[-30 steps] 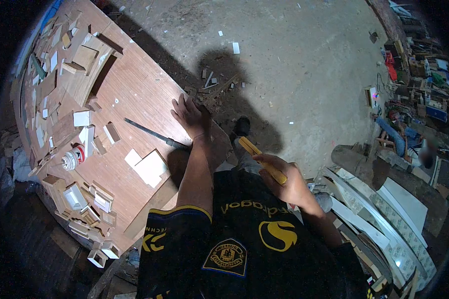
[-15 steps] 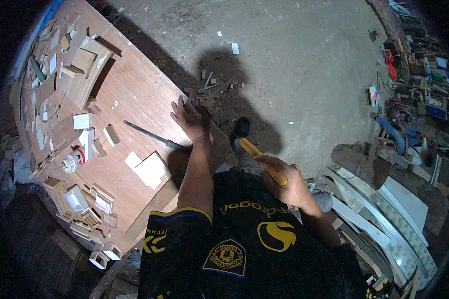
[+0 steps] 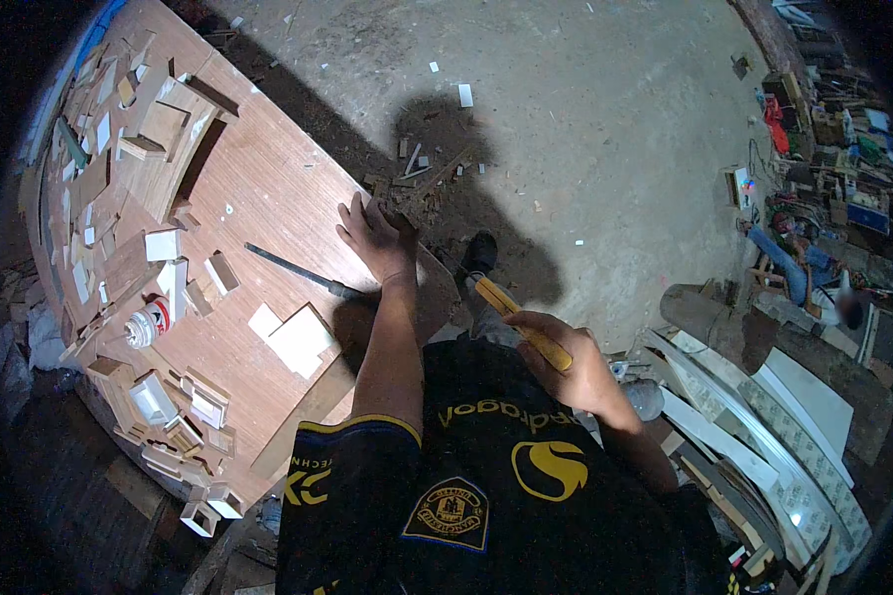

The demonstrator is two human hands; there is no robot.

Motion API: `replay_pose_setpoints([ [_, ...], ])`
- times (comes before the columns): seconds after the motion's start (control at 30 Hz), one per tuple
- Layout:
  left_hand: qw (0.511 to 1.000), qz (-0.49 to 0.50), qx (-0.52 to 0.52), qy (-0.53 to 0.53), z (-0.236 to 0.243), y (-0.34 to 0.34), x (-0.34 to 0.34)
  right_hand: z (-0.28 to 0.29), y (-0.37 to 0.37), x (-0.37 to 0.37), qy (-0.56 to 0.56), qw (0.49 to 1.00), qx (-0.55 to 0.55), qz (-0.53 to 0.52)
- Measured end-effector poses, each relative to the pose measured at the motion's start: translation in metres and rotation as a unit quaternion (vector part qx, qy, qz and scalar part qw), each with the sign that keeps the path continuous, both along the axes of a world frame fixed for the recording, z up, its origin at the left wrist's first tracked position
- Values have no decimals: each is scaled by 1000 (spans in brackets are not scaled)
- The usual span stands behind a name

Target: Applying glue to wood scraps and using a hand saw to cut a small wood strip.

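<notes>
My right hand [image 3: 569,359] is wrapped round a yellow utility knife [image 3: 511,309], in front of my body. The knife's far end points up and left, and a pale tip shows there. My left hand [image 3: 377,238] rests at the edge of the wooden table [image 3: 258,169], its fingers apart. Part of it is in shadow, and I see nothing held in it. Beside my left forearm lies a long dark file-like tool [image 3: 293,266] with a black handle. White flat pieces [image 3: 298,340] lie on the tabletop close to that arm.
Several small wooden boxes [image 3: 119,392], offcuts and a white-and-red bottle [image 3: 149,322] crowd the table's left side. A larger wooden piece [image 3: 164,129] stands farther back. Scraps litter the floor [image 3: 585,129]. Long white panels [image 3: 754,446] lie at right, and another person [image 3: 809,278] sits beyond.
The yellow knife in my right hand has shifted slightly, and a pale tip now shows at its far end. My left hand stays at the table edge.
</notes>
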State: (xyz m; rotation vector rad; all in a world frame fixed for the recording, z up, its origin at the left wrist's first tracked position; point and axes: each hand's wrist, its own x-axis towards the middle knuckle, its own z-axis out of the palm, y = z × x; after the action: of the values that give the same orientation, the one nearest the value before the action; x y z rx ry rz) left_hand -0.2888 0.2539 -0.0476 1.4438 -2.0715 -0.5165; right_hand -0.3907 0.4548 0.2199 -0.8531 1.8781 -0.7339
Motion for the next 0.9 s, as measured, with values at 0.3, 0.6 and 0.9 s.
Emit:
replay_pose_setpoints([
  [0.3, 1000, 12, 8, -23, -9, -2, 5, 23, -31, 15, -6, 999, 33, -7],
  [0.6, 1000, 0, -15, 14, -16, -5, -2, 32, -69, 4, 24, 996, 66, 56],
  [0.9, 998, -38, 10, -46, -27, -4, 4, 29, -79, -6, -14, 993, 104, 53],
])
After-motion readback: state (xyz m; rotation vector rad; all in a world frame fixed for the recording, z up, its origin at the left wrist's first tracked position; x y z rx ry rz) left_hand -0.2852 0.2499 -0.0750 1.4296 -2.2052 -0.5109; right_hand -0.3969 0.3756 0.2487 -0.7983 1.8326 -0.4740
